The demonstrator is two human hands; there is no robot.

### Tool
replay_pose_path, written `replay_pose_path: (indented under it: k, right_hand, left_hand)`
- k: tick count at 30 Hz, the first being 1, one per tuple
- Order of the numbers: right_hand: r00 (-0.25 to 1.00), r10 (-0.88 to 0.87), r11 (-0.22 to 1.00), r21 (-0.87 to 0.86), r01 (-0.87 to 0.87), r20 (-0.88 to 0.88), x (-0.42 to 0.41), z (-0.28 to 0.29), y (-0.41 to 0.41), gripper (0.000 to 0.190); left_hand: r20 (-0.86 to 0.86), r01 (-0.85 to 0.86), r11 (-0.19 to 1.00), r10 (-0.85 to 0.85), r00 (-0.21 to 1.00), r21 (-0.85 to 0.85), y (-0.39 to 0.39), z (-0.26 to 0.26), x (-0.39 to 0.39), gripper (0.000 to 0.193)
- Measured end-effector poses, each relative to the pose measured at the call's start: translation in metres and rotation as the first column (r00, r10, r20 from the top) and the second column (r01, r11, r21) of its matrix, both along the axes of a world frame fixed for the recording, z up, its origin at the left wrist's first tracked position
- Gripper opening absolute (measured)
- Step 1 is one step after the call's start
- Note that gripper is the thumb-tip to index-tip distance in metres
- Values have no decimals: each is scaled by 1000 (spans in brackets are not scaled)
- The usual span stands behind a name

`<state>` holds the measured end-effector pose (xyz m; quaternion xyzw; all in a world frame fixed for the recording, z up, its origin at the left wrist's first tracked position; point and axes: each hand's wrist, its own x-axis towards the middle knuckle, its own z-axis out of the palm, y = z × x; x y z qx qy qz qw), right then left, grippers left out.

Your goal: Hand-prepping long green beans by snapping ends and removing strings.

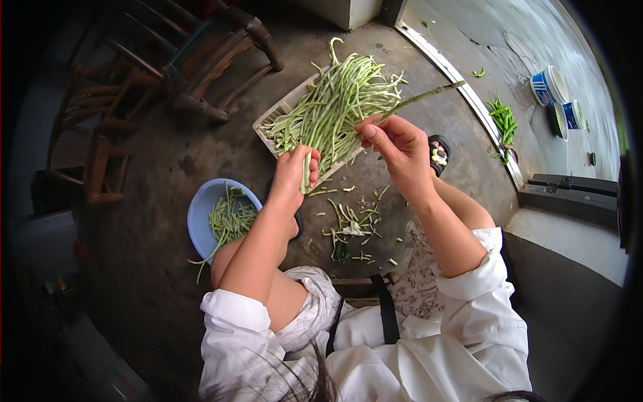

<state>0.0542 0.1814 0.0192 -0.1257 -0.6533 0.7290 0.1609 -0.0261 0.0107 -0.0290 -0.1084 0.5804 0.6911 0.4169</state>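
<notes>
In my left hand (294, 173) are short pieces of green bean (306, 173), gripped in the curled fingers. My right hand (399, 151) pinches a long, darker bean (424, 95) between thumb and fingers, its free end pointing up and right. Beyond both hands, a heap of long yardlong beans (346, 100) fills a cream plastic crate (274, 113) and overhangs its rim. A blue plastic basin (198, 216) holding cut bean pieces (231, 218) stands left of my left forearm, with a few long strands hanging over its edge.
Bean ends and scraps (354, 228) litter the concrete floor between my feet. A wooden chair (216, 65) and a smaller wooden chair (95, 135) stand at the left. Past a metal door sill (452, 75) lie green chili peppers (502, 120) and white-and-blue buckets (550, 86).
</notes>
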Motion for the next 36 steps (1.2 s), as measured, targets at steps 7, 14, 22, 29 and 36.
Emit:
replay_pose_path:
  k: [7, 14, 22, 29, 36]
  right_hand:
    - [725, 425, 718, 286, -634, 542, 13, -18, 2, 20]
    - [371, 329, -9, 395, -918, 869, 57, -81, -28, 14]
    - [551, 337, 51, 569, -821, 764, 40, -75, -43, 11]
    - [474, 412, -17, 527, -850, 778, 65, -89, -45, 19]
    - [520, 479, 4, 590, -807, 707, 61, -80, -49, 14]
  left_hand:
    - [-45, -154, 975, 164, 985, 161, -22, 6, -17, 24]
    - [-104, -387, 877, 430, 897, 283, -82, 33, -67, 18]
    - [-123, -334, 866, 310, 943, -374, -264, -74, -68, 13]
    - [-93, -340, 558, 423, 901, -757, -325, -166, -27, 43]
    - [-200, 214, 788, -391, 898, -577, -172, -134, -107, 27]
